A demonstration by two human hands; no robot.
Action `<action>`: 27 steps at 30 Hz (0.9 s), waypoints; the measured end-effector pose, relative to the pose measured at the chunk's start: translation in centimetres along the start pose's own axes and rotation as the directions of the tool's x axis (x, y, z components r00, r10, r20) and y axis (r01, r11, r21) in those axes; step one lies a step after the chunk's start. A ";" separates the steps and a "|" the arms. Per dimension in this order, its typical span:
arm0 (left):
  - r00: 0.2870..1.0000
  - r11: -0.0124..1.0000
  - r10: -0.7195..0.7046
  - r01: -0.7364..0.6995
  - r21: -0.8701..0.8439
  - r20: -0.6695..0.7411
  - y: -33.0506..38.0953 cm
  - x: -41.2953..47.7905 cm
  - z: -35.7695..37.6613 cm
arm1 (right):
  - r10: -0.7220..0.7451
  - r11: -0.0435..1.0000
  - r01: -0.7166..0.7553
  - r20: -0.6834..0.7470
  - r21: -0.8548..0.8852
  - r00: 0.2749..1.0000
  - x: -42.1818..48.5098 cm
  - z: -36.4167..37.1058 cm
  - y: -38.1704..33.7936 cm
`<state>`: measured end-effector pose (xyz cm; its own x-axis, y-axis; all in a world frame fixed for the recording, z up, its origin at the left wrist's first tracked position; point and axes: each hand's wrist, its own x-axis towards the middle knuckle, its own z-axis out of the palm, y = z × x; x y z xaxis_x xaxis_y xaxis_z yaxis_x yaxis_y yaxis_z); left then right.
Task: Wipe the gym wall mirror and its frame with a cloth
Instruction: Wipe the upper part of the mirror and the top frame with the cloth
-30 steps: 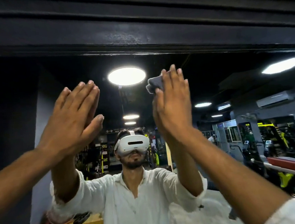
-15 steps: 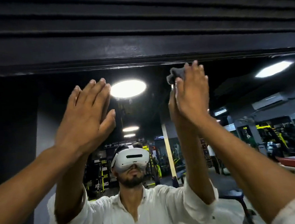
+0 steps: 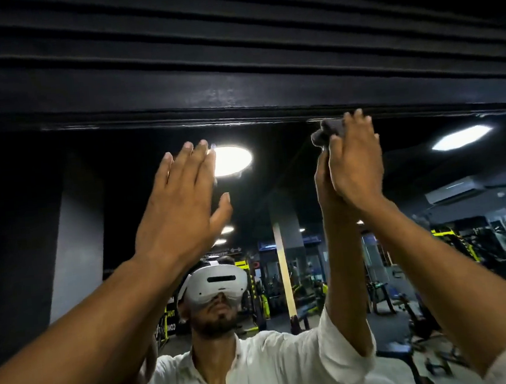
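Note:
The wall mirror [image 3: 428,176] fills the lower part of the view and reflects me and the gym. Its black top frame [image 3: 237,101] runs across just above my hands. My right hand [image 3: 355,164] is raised with straight fingers and presses a small grey cloth [image 3: 327,133] flat against the glass, right under the frame's lower edge. Most of the cloth is hidden behind the hand. My left hand [image 3: 179,204] lies flat with straight fingers on the mirror, lower and to the left, holding nothing.
Black horizontal slats [image 3: 231,25] cover the wall above the frame. The mirror reflects ceiling lights [image 3: 230,160], a pillar [image 3: 283,268] and gym machines [image 3: 465,250] at the right.
My right hand has slid the cloth up and to the right, from mid-glass to the frame's lower edge. The left hand has moved up with it. My view has tilted upward.

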<state>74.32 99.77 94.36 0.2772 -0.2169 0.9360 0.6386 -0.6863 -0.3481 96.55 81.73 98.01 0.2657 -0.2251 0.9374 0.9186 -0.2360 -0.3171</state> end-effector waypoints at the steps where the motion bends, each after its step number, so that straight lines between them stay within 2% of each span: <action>1: 1.000 1.000 -0.004 0.004 0.005 -0.005 0.0 0.0 0.1 | 0.029 1.000 -0.029 -0.002 -0.007 1.000 -0.1 0.4 -0.8; 3: 1.000 1.000 -0.011 0.011 0.007 -0.007 0.1 0.0 0.1 | -0.040 0.999 0.040 0.017 -0.022 0.999 -1.3 1.8 -3.8; 5: 1.000 1.000 -0.018 0.018 -0.002 -0.010 0.0 0.0 0.1 | -0.219 0.975 0.220 0.083 -0.010 0.972 -3.9 3.1 -7.4; 8: 0.999 0.998 -0.030 0.028 -0.057 -0.032 -0.1 -0.4 -0.2 | -0.473 0.880 0.472 0.177 0.053 0.863 -8.0 3.5 -9.5; 10: 1.000 0.998 -0.015 0.014 -0.062 -0.014 -0.1 -1.4 -0.3 | -0.564 0.823 0.564 0.228 0.072 0.794 -9.8 2.9 -7.6; 11: 1.000 0.999 0.009 -0.009 -0.046 -0.006 0.0 -2.4 -0.3 | -0.567 0.819 0.572 0.234 0.055 0.790 -10.3 2.4 -6.0; 12: 0.999 0.999 0.040 -0.040 -0.025 -0.001 0.0 -3.4 -0.3 | -0.533 0.841 0.540 0.224 0.035 0.816 -10.9 1.9 -4.3; 14: 0.995 0.995 0.098 -0.098 0.021 0.014 0.2 -5.7 -0.2 | -0.363 0.931 0.364 0.176 0.029 0.915 -12.9 0.9 -1.5; 15: 0.993 0.992 0.120 -0.121 0.044 0.021 0.2 -6.7 -0.1 | -0.284 0.959 0.282 0.164 0.040 0.945 -14.5 0.5 -0.8; 16: 0.991 0.989 0.132 -0.134 0.063 0.025 0.3 -7.5 0.0 | -0.273 0.962 0.269 0.184 0.047 0.944 -16.6 0.1 -0.3; 17: 0.990 0.988 0.137 -0.139 0.072 0.026 0.3 -7.9 0.1 | -0.342 0.939 0.340 0.227 0.049 0.912 -18.9 -0.2 0.1; 19: 0.990 0.988 0.136 -0.137 0.066 0.029 0.4 -8.1 0.2 | -0.561 0.813 0.581 0.331 0.048 0.759 -21.8 -0.9 1.7; 20: 0.990 0.989 0.136 -0.138 0.061 0.034 0.4 -8.1 0.2 | -0.623 0.755 0.655 0.356 0.038 0.697 -21.6 -1.3 2.7; 21: 0.990 0.988 0.138 -0.140 0.060 0.040 0.3 -8.0 0.2 | -0.631 0.742 0.670 0.346 0.006 0.695 -20.5 -1.4 3.9; 22: 0.989 0.987 0.142 -0.145 0.063 0.044 0.2 -8.0 0.2 | -0.577 0.787 0.616 0.313 -0.032 0.754 -19.0 -1.5 4.8; 24: 0.987 0.985 0.151 -0.155 0.078 0.046 0.2 -8.1 0.4 | -0.294 0.951 0.307 0.189 -0.043 0.937 -15.2 -1.6 5.7; 25: 0.987 0.984 0.151 -0.155 0.091 0.044 0.2 -8.2 0.4 | -0.140 0.990 0.143 0.128 -0.014 0.982 -13.6 -1.5 5.5; 26: 0.988 0.983 0.151 -0.155 0.103 0.045 0.2 -8.3 0.5 | -0.030 1.000 0.030 0.085 0.002 0.996 -12.8 -1.2 4.7; 27: 0.988 0.982 0.150 -0.154 0.108 0.044 0.3 -8.3 0.5 | 0.011 1.000 -0.011 0.065 -0.003 0.998 -12.9 -0.7 3.2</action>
<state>72.56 101.71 86.50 0.4017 -0.2866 0.8698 0.6620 -0.5654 -0.4920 95.84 83.24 84.83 0.2941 -0.1655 0.9413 0.9147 -0.2368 -0.3275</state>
